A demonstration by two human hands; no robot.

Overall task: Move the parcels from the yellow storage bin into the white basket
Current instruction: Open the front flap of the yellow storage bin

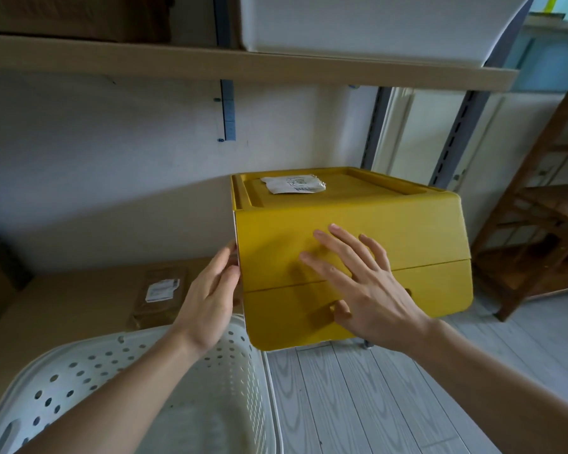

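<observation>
The yellow storage bin (407, 231) stood at centre with its front flap closed. The right hand (364, 283) lay flat against that flap, fingers (325, 244) straight and spread toward eleven o'clock, the thumb down on the lower panel. At nine o'clock of the bin, the left hand (210, 299) touched its left edge, fingers lightly bent, gripping nothing. A white parcel (294, 184) lay on the bin's lid at twelve o'clock. The white basket (79, 381) sat at seven o'clock, beneath the left forearm.
</observation>
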